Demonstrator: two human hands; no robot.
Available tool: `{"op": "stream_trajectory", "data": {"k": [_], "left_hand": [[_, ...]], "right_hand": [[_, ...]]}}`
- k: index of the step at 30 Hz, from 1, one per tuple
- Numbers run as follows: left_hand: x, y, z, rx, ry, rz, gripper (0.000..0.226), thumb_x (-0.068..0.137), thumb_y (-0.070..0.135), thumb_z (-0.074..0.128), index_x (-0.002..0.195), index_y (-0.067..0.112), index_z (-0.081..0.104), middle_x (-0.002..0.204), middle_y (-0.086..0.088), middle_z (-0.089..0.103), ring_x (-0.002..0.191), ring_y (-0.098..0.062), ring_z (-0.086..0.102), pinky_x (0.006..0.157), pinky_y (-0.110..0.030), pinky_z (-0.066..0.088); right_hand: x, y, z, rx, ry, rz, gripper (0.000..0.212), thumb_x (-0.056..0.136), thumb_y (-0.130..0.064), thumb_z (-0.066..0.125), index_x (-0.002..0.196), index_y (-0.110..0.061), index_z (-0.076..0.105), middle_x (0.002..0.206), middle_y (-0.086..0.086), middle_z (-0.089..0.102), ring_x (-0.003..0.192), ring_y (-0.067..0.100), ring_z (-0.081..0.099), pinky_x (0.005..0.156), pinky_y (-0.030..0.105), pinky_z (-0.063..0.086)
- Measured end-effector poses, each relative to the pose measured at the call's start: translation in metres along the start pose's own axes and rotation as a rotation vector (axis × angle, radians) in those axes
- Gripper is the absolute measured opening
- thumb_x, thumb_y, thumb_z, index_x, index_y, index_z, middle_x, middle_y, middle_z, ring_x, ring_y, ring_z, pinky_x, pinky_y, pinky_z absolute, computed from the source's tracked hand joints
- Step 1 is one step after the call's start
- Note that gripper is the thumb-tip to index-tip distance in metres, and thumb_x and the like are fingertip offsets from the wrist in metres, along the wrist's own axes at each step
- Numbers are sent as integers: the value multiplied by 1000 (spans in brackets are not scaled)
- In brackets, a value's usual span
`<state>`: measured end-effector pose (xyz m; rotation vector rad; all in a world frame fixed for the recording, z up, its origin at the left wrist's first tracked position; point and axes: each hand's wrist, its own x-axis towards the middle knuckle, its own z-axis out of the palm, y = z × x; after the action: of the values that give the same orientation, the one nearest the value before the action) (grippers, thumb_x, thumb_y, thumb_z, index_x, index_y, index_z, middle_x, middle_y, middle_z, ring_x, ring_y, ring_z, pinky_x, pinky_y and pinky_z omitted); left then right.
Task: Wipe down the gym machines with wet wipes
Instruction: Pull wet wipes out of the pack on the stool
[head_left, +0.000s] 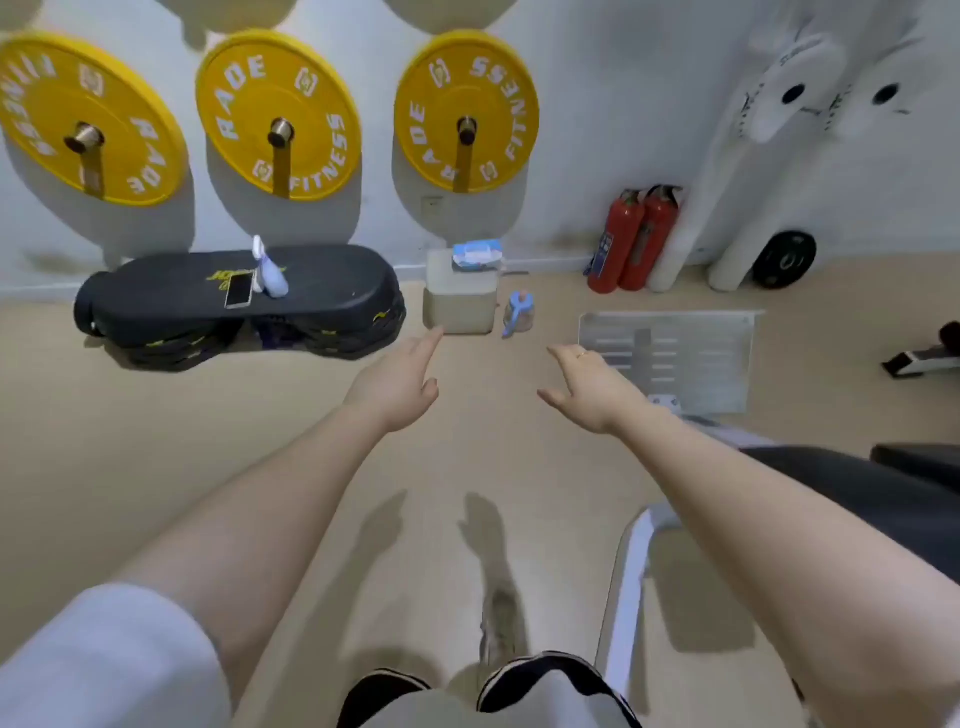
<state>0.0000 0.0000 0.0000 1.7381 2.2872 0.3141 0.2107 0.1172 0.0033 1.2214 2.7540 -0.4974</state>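
Observation:
A blue and white pack of wet wipes (477, 255) lies on top of a grey box (461, 301) against the far wall. My left hand (400, 382) reaches forward over the floor, fingers straight, its fingertips close to the box's lower left corner. My right hand (589, 387) is stretched out beside it, fingers relaxed, a ring on one finger, holding nothing. A gym machine with a metal footplate (670, 358), a white frame (631, 566) and a black pad (857, 493) stands at my right.
A stack of black step boards (156, 296) lies at the left with a phone (239, 290) and a small spray bottle (271, 270) on top. A blue bottle (518, 313) stands right of the box. Two red fire extinguishers (631, 239) and yellow weight plates (280, 111) line the wall.

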Motion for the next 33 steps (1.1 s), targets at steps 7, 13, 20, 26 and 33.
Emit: {"op": "stream_trajectory", "data": {"k": [7,13,20,26,33], "left_hand": [[127,-19,-17,-102,-22,-22,63,91,19,43,148,21,15,148,-3,32,125,-26,44,94,-43,45],[242,-82,-3,-181,3,-86,56,91,13,41,145,17,25,140,-4,38,116,-26,48,89,-42,46],[420,-165,-19,-214,-110,-77,57,91,13,41,145,17,23,141,-4,36,112,-25,49,91,-36,43],[547,-215,-22,-170,-205,-103,56,91,13,42,145,14,24,145,-9,35,126,-28,40,99,-35,38],[652,-256,34,-226,-297,-194,54,93,13,43,145,11,27,147,-9,33,132,-28,34,104,-37,30]], "right_hand": [[139,37,-55,20,-8,34,50,93,-32,47,137,-11,34,138,16,40,128,31,36,104,43,35],[268,45,-49,-88,-127,-68,41,93,-23,45,131,-11,39,138,11,40,124,28,38,98,41,39],[445,59,-53,24,-190,90,43,92,-19,49,131,-7,38,141,12,37,127,29,36,99,36,34],[561,64,-34,71,-374,190,49,93,-21,47,138,-7,31,145,13,33,131,31,31,105,35,30],[676,97,6,109,-398,193,47,94,-24,44,137,-7,33,145,12,35,132,29,32,105,36,32]]}}
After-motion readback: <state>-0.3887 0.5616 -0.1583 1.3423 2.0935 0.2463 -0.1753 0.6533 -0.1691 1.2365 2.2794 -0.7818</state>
